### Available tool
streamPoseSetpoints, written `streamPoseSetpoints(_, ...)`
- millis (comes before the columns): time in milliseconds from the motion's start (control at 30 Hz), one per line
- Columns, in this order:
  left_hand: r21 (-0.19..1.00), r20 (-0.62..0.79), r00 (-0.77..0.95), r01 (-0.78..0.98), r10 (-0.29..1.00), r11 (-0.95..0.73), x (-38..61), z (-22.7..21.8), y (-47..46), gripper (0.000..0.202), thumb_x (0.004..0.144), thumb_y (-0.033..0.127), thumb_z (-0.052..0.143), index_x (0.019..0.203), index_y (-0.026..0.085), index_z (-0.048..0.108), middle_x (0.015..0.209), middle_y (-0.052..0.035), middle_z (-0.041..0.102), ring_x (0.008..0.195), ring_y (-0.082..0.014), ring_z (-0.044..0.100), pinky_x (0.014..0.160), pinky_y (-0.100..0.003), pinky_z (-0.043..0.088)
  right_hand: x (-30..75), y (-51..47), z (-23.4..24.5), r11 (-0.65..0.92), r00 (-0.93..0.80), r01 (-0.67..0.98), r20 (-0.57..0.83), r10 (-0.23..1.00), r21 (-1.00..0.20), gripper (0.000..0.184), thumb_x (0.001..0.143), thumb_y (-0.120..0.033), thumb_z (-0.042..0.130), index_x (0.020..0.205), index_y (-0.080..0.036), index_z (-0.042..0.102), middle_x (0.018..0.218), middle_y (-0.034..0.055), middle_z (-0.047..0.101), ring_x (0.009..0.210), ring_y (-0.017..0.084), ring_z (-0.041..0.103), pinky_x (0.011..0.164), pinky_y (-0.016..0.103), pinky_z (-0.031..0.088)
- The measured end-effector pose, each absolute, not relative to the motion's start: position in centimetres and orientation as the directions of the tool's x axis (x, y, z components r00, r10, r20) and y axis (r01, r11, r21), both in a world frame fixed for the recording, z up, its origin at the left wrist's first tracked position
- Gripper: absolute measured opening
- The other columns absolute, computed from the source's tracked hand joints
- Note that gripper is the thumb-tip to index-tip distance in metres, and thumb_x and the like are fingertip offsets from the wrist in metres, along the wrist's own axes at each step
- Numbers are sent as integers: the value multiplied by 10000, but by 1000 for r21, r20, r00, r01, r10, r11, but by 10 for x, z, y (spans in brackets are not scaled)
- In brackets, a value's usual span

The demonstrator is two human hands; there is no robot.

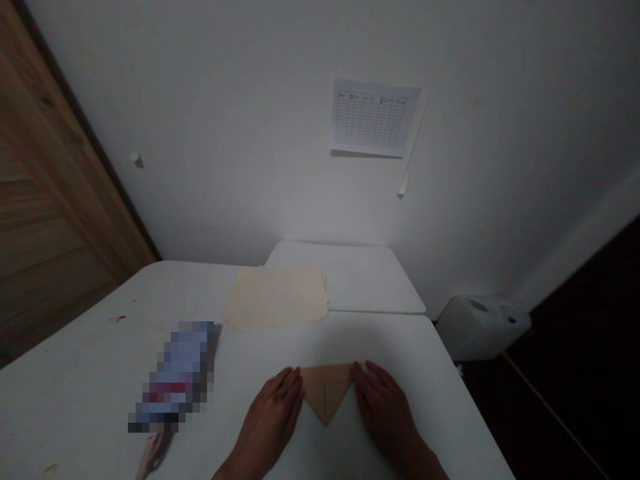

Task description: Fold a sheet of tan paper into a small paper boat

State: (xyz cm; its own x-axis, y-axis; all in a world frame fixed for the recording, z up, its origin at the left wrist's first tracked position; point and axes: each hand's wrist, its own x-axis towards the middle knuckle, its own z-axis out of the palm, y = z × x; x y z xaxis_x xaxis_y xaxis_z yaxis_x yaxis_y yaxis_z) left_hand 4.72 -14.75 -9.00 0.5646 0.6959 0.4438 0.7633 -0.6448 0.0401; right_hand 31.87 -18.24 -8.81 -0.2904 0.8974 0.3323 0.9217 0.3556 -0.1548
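A piece of brown paper (326, 395), folded into a triangle with its point toward me, lies on the white table. A band runs along its far edge, and a crease or flap edge goes down the middle. At its left corner my left hand (274, 413) holds the paper, fingers close together. Opposite it, my right hand (387, 410) grips the right corner in the same way. Both hands rest low over the table, and the fingers hide the two corners.
Beyond the hands, a stack of cream sheets (277, 298) lies on the table (225, 427). A pixelated blue item (180, 367) with a strap is at the left. A white board or panel (345, 277) adjoins the wall. On the floor at right stands a white plastic container (483, 327).
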Motion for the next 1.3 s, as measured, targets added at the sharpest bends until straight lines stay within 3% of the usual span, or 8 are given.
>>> streamPoseSetpoints(333, 50, 499, 503, 796, 705, -603, 37, -97, -151, 292, 959, 227, 416, 1118, 181, 657, 1155, -83, 695, 1087, -244, 643, 902, -392, 553, 316, -182, -97, 353, -259, 923, 434, 863, -152, 396, 896, -162, 484, 1273, -226, 587, 1286, 11, 614, 1210, 256, 528, 996, 409, 444)
streamPoseSetpoints(533, 27, 487, 511, 802, 708, -597, 46, -98, -139, 290, 938, 125, 413, 949, 159, 700, 981, -91, 735, 944, -263, 672, 843, -430, 549, 310, -173, -93, 324, -199, 925, 473, 858, -198, 244, 918, -189, 516, 1073, -256, 691, 1191, -1, 670, 1086, 239, 581, 945, 378, 454)
streamPoseSetpoints(733, 230, 429, 447, 787, 785, -573, 47, -89, -124, 171, 910, 188, 544, 816, 186, 687, 834, -61, 696, 845, -241, 642, 793, -397, 530, 308, -158, -86, 309, -185, 924, 442, 878, -227, 131, 903, -207, 582, 874, -250, 702, 1045, 8, 700, 978, 220, 589, 897, 359, 461)
streamPoseSetpoints(833, 345, 443, 408, 745, 798, -572, 44, -87, -119, 147, 906, 222, 561, 828, 188, 682, 858, -71, 658, 823, -226, 626, 754, -364, 530, 308, -156, -83, 305, -182, 918, 415, 891, -253, 98, 879, -190, 622, 833, -246, 688, 1008, 4, 694, 958, 211, 587, 888, 346, 463)
streamPoseSetpoints(967, 433, 473, 379, 687, 796, -584, 41, -87, -117, 113, 886, 221, 590, 963, 197, 668, 933, -78, 625, 904, -232, 602, 780, -351, 519, 307, -153, -79, 286, -161, 918, 401, 902, -274, 93, 872, -165, 622, 820, -232, 661, 938, 9, 676, 912, 196, 588, 860, 323, 468)
streamPoseSetpoints(1133, 477, 442, 384, 665, 811, -575, 40, -85, -116, 90, 878, 187, 581, 941, 190, 645, 953, -78, 606, 928, -235, 581, 807, -364, 502, 308, -149, -80, 276, -160, 911, 355, 921, -306, 83, 862, -162, 616, 885, -228, 661, 932, 25, 657, 917, 204, 583, 863, 332, 461)
streamPoseSetpoints(1300, 526, 446, 365, 631, 817, -569, 42, -82, -113, 66, 863, 210, 583, 920, 191, 612, 944, -74, 617, 916, -240, 584, 810, -385, 496, 311, -143, -79, 263, -135, 884, 328, 935, -386, 237, 811, -196, 660, 1046, -221, 674, 996, 59, 645, 971, 234, 564, 870, 353, 473)
